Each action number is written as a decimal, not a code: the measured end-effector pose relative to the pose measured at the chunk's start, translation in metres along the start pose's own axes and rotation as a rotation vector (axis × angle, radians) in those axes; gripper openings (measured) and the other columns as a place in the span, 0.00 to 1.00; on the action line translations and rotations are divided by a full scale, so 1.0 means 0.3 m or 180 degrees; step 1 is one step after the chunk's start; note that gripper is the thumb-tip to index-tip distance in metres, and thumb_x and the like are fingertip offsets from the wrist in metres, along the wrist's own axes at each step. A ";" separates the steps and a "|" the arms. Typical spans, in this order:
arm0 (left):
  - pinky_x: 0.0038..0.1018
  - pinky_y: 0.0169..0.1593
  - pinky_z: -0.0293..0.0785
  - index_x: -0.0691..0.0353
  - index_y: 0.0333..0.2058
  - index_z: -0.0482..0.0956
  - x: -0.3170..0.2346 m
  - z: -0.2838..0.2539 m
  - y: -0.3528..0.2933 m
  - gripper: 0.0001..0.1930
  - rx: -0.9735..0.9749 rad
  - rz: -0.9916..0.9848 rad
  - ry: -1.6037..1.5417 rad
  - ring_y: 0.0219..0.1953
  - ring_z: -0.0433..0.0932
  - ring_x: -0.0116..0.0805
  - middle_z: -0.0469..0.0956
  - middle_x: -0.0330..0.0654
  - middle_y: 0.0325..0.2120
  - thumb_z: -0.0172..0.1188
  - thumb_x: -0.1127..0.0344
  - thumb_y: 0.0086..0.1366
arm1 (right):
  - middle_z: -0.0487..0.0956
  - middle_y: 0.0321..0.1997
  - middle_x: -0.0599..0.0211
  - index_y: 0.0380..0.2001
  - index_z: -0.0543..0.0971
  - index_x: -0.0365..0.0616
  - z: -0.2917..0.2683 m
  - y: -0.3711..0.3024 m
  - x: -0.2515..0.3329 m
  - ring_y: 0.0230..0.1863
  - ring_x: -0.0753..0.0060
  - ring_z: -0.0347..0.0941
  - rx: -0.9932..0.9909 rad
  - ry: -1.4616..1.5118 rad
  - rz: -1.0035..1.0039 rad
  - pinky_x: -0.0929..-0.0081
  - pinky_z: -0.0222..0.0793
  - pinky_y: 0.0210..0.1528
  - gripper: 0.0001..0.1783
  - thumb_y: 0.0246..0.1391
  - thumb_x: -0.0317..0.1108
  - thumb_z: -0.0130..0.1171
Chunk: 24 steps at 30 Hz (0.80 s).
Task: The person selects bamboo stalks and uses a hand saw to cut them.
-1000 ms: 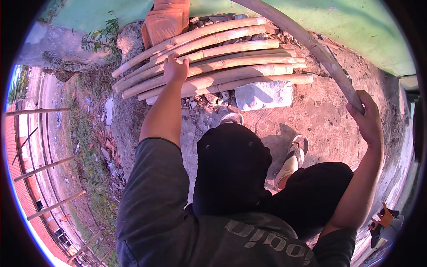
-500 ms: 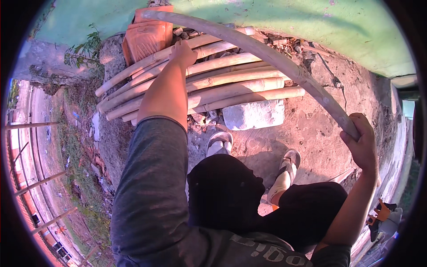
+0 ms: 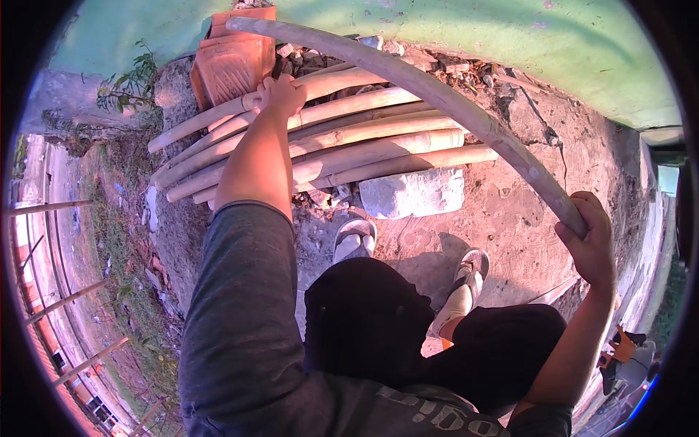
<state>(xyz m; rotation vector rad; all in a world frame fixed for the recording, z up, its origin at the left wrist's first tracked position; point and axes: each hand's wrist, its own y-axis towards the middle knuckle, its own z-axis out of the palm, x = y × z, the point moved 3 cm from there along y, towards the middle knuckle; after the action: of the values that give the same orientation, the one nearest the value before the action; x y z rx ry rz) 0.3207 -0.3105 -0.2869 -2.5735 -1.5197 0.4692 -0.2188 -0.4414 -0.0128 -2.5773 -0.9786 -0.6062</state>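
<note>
My right hand (image 3: 591, 240) is closed round the near right end of a long bamboo pole (image 3: 451, 96). This pole slants up and left over the stack, its other end in front of the orange tiles. My left hand (image 3: 282, 96) reaches forward with its fingers closed round the farthest pole of a row of bamboo poles (image 3: 378, 156). Several of these poles lie side by side, partly covered by my left forearm. A small dark shape shows just beyond the left hand; I cannot make out what it is.
A pale stone block (image 3: 413, 193) sits at the near side of the poles. Orange tiles (image 3: 237, 62) lean by the green wall (image 3: 466, 29), with rubble along its foot. My sandalled feet stand on cracked concrete (image 3: 510, 247). A grassy strip (image 3: 120, 240) runs on the left.
The farthest pole has shifted slightly nearer and left with my left hand; its right end no longer shows beyond the raised pole. My right hand keeps its hold.
</note>
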 end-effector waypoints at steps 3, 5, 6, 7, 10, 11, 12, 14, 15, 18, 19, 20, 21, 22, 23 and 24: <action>0.50 0.64 0.59 0.51 0.59 0.70 0.069 0.019 0.025 0.31 -0.0034 -0.0388 -0.0389 0.67 0.56 0.48 0.59 0.51 0.63 0.62 0.50 0.57 | 0.73 0.43 0.62 0.41 0.77 0.31 0.001 -0.002 0.011 0.42 0.68 0.70 0.0018 0.0026 -0.0023 0.73 0.66 0.45 0.20 0.41 0.22 0.67; 0.46 0.64 0.61 0.51 0.59 0.69 0.092 0.035 0.010 0.33 0.0034 -0.0630 -0.0079 0.66 0.57 0.47 0.61 0.50 0.60 0.65 0.50 0.55 | 0.74 0.45 0.62 0.42 0.77 0.31 0.007 -0.008 0.009 0.43 0.68 0.71 -0.0078 0.0063 0.0058 0.73 0.67 0.46 0.20 0.41 0.22 0.67; 0.44 0.64 0.62 0.51 0.59 0.67 0.037 0.042 -0.081 0.36 -0.0466 -0.1304 -0.0614 0.64 0.59 0.47 0.63 0.49 0.57 0.67 0.48 0.53 | 0.74 0.45 0.62 0.42 0.77 0.31 -0.003 -0.016 0.001 0.43 0.68 0.71 -0.0099 0.0013 0.0096 0.73 0.67 0.46 0.20 0.41 0.22 0.67; 0.42 0.64 0.63 0.51 0.59 0.65 0.010 0.022 -0.158 0.38 -0.1001 -0.2011 -0.1122 0.63 0.62 0.47 0.65 0.49 0.55 0.69 0.47 0.51 | 0.74 0.45 0.62 0.42 0.77 0.31 -0.004 -0.018 -0.002 0.44 0.67 0.72 -0.0059 -0.0017 0.0061 0.73 0.67 0.46 0.20 0.41 0.22 0.67; 0.37 0.55 0.74 0.57 0.59 0.61 0.048 0.031 -0.162 0.46 -0.1061 -0.2869 -0.1670 0.52 0.73 0.47 0.68 0.48 0.50 0.76 0.51 0.43 | 0.74 0.45 0.62 0.41 0.78 0.32 -0.007 -0.025 0.014 0.43 0.67 0.73 -0.0045 0.0010 -0.0007 0.73 0.68 0.47 0.20 0.41 0.23 0.68; 0.36 0.52 0.77 0.59 0.58 0.61 0.088 0.053 -0.140 0.47 -0.1112 -0.3076 -0.2265 0.48 0.76 0.47 0.70 0.49 0.50 0.77 0.53 0.42 | 0.74 0.45 0.62 0.41 0.78 0.32 -0.006 -0.026 0.020 0.43 0.66 0.73 -0.0066 0.0059 -0.0016 0.72 0.68 0.46 0.20 0.41 0.23 0.68; 0.36 0.52 0.77 0.59 0.58 0.61 0.147 0.074 -0.103 0.47 -0.1148 -0.3082 -0.2255 0.48 0.76 0.47 0.70 0.49 0.50 0.77 0.53 0.42 | 0.74 0.45 0.62 0.41 0.78 0.32 -0.003 -0.027 0.022 0.43 0.66 0.73 -0.0063 0.0086 -0.0039 0.72 0.68 0.46 0.20 0.41 0.23 0.68; 0.34 0.46 0.80 0.64 0.54 0.65 0.246 0.098 -0.043 0.41 -0.1263 -0.3024 -0.3182 0.40 0.78 0.42 0.73 0.50 0.45 0.76 0.60 0.42 | 0.74 0.44 0.60 0.41 0.78 0.31 -0.002 -0.026 0.025 0.43 0.65 0.73 -0.0060 0.0080 -0.0077 0.73 0.68 0.46 0.20 0.41 0.23 0.68; 0.34 0.46 0.80 0.64 0.54 0.65 0.237 0.072 -0.060 0.41 -0.1278 -0.3014 -0.3196 0.40 0.78 0.42 0.73 0.50 0.45 0.76 0.60 0.42 | 0.74 0.44 0.60 0.41 0.78 0.31 -0.006 -0.027 0.019 0.43 0.65 0.73 -0.0076 0.0083 -0.0090 0.73 0.68 0.46 0.20 0.41 0.23 0.68; 0.38 0.38 0.79 0.64 0.45 0.71 0.157 0.005 -0.201 0.23 -0.0625 -0.2371 -0.5668 0.37 0.77 0.38 0.75 0.44 0.37 0.68 0.68 0.51 | 0.75 0.44 0.60 0.41 0.77 0.31 -0.028 -0.048 0.016 0.43 0.64 0.73 -0.0145 -0.0014 -0.0096 0.72 0.69 0.46 0.20 0.41 0.23 0.68; 0.40 0.36 0.79 0.61 0.45 0.71 0.195 -0.011 -0.194 0.18 -0.0320 -0.1856 -0.6281 0.36 0.77 0.39 0.75 0.42 0.35 0.63 0.71 0.55 | 0.75 0.43 0.60 0.41 0.77 0.32 -0.034 -0.048 0.027 0.42 0.63 0.73 -0.0178 0.0005 -0.0129 0.71 0.69 0.46 0.20 0.41 0.24 0.68; 0.40 0.40 0.79 0.62 0.44 0.71 0.229 -0.023 -0.183 0.15 -0.0116 -0.1003 -0.6887 0.37 0.78 0.39 0.75 0.42 0.36 0.61 0.71 0.58 | 0.75 0.43 0.60 0.40 0.77 0.32 -0.036 -0.047 0.038 0.42 0.62 0.73 -0.0202 0.0031 -0.0162 0.71 0.69 0.46 0.19 0.42 0.24 0.68; 0.40 0.44 0.78 0.61 0.46 0.72 0.233 -0.040 -0.198 0.15 0.0064 -0.0444 -0.7212 0.40 0.78 0.39 0.76 0.42 0.37 0.60 0.70 0.61 | 0.75 0.43 0.60 0.40 0.77 0.32 -0.040 -0.042 0.048 0.42 0.62 0.73 -0.0226 0.0078 -0.0254 0.71 0.69 0.46 0.19 0.42 0.24 0.68; 0.39 0.45 0.78 0.61 0.47 0.72 0.143 -0.074 -0.281 0.15 0.0263 -0.0298 -0.7383 0.41 0.78 0.38 0.76 0.42 0.38 0.60 0.70 0.62 | 0.75 0.42 0.59 0.40 0.77 0.32 -0.046 -0.049 0.039 0.41 0.61 0.73 -0.0138 0.0047 -0.0180 0.70 0.69 0.46 0.19 0.42 0.24 0.69; 0.38 0.47 0.78 0.61 0.49 0.72 0.055 -0.132 -0.379 0.15 0.0437 -0.0121 -0.7537 0.42 0.78 0.38 0.77 0.42 0.39 0.59 0.69 0.63 | 0.75 0.41 0.59 0.39 0.77 0.32 -0.054 -0.058 0.035 0.41 0.59 0.73 -0.0060 0.0035 -0.0131 0.69 0.69 0.46 0.18 0.42 0.24 0.69; 0.42 0.52 0.75 0.63 0.49 0.71 0.038 -0.177 -0.425 0.15 0.0459 -0.0024 -0.7464 0.47 0.77 0.41 0.77 0.45 0.43 0.58 0.68 0.65 | 0.75 0.41 0.59 0.39 0.77 0.32 -0.056 -0.066 0.047 0.41 0.59 0.73 -0.0097 0.0081 -0.0219 0.69 0.69 0.46 0.18 0.42 0.24 0.69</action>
<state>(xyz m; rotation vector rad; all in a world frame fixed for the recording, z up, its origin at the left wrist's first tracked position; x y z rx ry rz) 0.2366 -0.2349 -0.2066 -0.7726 -1.0317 3.7281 -0.2276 -0.4267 0.0114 -2.5645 -1.0614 -0.6754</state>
